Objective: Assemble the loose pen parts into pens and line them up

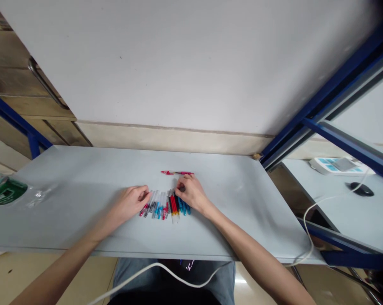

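Note:
Several pen parts lie side by side in a row on the grey table. Clear barrels with red, black and blue ends make up the left part of the row; red refills and blue pieces make up the right. At the row's left end is my left hand, thumb and forefinger drawn together by the outermost barrel. My right hand is curled over the top of the right end, fingers bent together; what it pinches is too small to tell. Beyond it lies a red pen.
A green-labelled bottle lies at the table's left edge. Blue metal posts stand on both sides. A white cable hangs over the right edge and crosses my lap. Past the right frame are a power strip and a black mouse.

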`<state>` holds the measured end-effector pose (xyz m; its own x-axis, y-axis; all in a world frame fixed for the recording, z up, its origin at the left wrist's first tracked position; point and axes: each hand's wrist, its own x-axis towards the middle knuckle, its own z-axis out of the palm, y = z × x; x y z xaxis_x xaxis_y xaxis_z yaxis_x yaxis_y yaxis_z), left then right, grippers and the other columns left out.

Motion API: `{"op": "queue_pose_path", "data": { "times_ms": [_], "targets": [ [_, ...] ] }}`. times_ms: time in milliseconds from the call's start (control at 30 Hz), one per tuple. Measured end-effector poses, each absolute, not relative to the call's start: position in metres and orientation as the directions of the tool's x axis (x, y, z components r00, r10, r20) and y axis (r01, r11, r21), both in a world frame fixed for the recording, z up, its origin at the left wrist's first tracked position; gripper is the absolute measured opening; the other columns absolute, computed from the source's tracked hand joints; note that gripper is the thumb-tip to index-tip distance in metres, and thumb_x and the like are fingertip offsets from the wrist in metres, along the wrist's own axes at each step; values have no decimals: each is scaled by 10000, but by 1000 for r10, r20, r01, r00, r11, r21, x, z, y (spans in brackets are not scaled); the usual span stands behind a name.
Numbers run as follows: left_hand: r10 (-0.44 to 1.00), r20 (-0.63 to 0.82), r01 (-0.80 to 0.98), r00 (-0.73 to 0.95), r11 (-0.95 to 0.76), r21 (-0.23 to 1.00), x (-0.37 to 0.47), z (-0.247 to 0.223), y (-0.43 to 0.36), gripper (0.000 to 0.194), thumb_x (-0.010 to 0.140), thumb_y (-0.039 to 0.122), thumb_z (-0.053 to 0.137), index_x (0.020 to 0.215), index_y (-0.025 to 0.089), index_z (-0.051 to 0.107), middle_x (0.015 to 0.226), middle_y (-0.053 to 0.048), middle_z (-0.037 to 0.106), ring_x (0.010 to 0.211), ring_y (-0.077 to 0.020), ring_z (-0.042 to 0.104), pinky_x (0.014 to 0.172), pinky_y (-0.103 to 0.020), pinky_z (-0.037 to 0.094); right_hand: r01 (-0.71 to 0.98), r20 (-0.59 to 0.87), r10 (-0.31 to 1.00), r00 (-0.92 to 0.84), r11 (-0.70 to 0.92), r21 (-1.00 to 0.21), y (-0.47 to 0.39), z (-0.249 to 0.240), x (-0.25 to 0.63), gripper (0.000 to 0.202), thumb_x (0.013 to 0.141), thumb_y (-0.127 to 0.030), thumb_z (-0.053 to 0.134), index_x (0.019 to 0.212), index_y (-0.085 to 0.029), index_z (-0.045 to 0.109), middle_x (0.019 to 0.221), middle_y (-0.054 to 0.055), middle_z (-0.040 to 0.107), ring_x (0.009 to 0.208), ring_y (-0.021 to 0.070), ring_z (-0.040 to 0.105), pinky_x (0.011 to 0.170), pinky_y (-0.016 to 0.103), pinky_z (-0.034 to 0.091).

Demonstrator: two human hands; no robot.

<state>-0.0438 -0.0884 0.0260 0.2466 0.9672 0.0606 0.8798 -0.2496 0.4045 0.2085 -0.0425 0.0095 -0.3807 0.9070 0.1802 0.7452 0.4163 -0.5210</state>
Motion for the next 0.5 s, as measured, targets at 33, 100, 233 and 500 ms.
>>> {"op": "queue_pose_path", "data": {
  "times_ms": [33, 100, 233, 500],
  "targets": [
    [963, 59, 887, 264, -267, 376, -43, 27, -88, 318, 958, 376, 462, 679, 225, 486, 583, 32, 527, 535, -140, 452, 566, -254, 273, 763, 169, 908, -384, 415, -495, -42, 10, 208, 57, 832, -207, 657, 783, -189, 638, 883, 58, 632, 912, 227, 528, 850, 333, 383],
    [951, 55, 899, 304, -305, 315, -41, 29, -87, 336, 966, 362, 449, 660, 226, 481, 585, 21, 544, 531, -151, 475, 563, -267, 250, 804, 140, 911, -388, 409, -432, -41, 10, 206, 67, 851, -234, 643, 799, -191, 642, 910, 61, 640, 928, 232, 535, 850, 334, 382],
    [936, 67, 908, 345, -351, 229, -40, 28, -87, 317, 959, 337, 464, 662, 229, 487, 602, 3, 581, 547, -175, 525, 562, -286, 213, 857, 101, 921, -375, 386, -342, -41, 11, 201, 127, 875, -283, 621, 804, -190, 670, 972, 93, 655, 981, 275, 543, 822, 355, 386],
    [944, 77, 936, 321, -328, 130, -46, 26, -93, 274, 982, 364, 435, 754, 237, 520, 650, -17, 634, 612, -212, 613, 568, -291, 215, 897, 89, 931, -354, 365, -249, -37, 13, 188, 242, 945, -234, 501, 892, -150, 721, 1074, 165, 677, 1059, 324, 572, 864, 416, 408]
  ]
}}
